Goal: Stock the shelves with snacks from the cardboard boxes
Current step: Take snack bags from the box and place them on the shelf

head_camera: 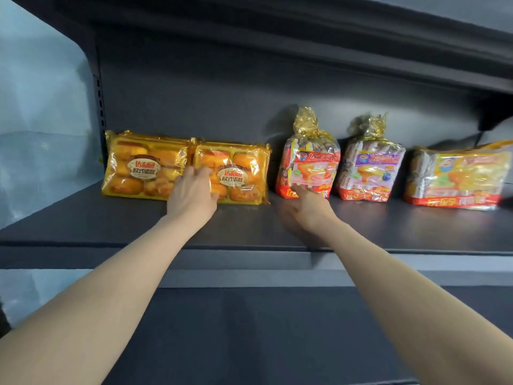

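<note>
Forearms cross shelf edge.

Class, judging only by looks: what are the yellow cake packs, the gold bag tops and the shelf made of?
Yellow cake packs: clear glossy plastic film; glare, cakes visible. Gold bag tops: crinkled metallic-looking film, probably plastic. Shelf: likely painted metal; matt dark grey, slotted upright.
</note>
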The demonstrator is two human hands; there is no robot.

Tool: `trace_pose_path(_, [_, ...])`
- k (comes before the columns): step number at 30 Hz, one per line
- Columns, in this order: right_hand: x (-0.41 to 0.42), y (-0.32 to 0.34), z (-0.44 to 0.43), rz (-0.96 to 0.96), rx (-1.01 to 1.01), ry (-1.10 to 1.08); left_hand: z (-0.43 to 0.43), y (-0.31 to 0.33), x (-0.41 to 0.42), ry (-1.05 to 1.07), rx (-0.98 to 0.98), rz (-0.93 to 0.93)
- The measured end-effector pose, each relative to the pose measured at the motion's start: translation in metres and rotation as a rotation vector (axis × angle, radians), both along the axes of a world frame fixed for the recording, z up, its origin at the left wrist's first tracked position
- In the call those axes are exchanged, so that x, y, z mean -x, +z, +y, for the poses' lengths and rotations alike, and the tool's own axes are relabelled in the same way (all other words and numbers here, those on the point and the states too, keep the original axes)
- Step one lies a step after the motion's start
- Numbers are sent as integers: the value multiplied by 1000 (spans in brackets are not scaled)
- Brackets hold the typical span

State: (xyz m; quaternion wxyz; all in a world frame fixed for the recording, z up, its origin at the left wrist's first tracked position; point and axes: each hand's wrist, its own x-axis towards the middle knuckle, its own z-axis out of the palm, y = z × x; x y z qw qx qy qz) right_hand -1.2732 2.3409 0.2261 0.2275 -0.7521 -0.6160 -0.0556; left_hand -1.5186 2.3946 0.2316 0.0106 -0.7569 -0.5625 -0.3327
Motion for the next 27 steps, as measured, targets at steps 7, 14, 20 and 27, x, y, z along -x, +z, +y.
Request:
trace_pose_path(7, [-35, -5, -108, -224, -80, -54, -77, -3, -65, -328, -109, -19])
trace_pose_path(14, [-107, -31, -235, -302, -159, -78, -178, -34, -143, -489, -135, -16])
trace_pose_path(20, [-208, -67, -369, -360, -131, -80, -284, -77, -259, -565, -82, -27])
trace_pose_path(27, [-333, -120, -524, -403, 42, -199, -410, -140, -419, -760, 71, 8])
